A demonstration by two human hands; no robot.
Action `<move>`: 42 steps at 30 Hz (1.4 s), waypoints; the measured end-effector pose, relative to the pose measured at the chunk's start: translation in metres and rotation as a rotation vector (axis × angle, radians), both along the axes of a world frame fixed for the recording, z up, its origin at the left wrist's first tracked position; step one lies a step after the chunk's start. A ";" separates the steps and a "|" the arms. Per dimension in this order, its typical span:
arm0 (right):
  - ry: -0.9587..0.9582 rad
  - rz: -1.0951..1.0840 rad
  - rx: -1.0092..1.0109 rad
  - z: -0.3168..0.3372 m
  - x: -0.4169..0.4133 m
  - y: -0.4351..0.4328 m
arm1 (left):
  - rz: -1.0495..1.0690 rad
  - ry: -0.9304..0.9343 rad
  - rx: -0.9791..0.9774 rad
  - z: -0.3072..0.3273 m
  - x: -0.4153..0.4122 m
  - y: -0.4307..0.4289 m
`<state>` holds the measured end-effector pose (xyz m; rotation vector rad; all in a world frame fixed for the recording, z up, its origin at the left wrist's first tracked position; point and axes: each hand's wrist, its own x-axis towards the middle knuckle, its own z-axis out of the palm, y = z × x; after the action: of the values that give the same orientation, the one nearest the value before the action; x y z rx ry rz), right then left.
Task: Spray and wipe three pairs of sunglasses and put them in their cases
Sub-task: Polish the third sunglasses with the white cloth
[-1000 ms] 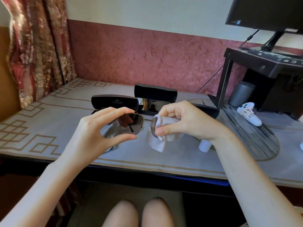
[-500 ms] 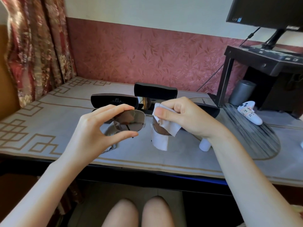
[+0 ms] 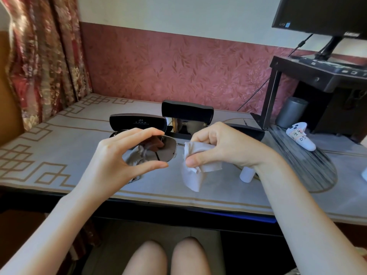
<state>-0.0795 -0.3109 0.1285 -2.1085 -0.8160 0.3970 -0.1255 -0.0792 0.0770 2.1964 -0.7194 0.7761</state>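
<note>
Sunglasses: silver-framed metal sunglasses [image 3: 158, 148], dark grey lenses.
Cloth: plain white wiping cloth [image 3: 195, 171].
Cases: glossy black hard cases [image 3: 138, 122].
Worktop: pale grey worktop cover [image 3: 69, 139], tan key-pattern border.
Wall: dusky red wallpaper [image 3: 178, 66], leaf print.

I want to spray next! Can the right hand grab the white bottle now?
Probably not yet: the right hand is pinching the cloth over the sunglasses. The white bottle stands close behind that wrist, unblocked, so freeing the hand should do.
</note>
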 end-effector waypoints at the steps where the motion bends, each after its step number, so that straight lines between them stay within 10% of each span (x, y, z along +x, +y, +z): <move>1: 0.013 0.008 -0.017 0.001 -0.001 -0.001 | -0.003 0.001 -0.001 0.000 0.000 0.000; 42: -0.129 -0.061 0.061 0.001 -0.009 -0.002 | 0.010 -0.003 -0.024 0.001 -0.004 -0.004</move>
<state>-0.0885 -0.3127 0.1293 -2.1128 -0.8252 0.2026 -0.1295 -0.0828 0.0776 2.1791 -0.6973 0.7888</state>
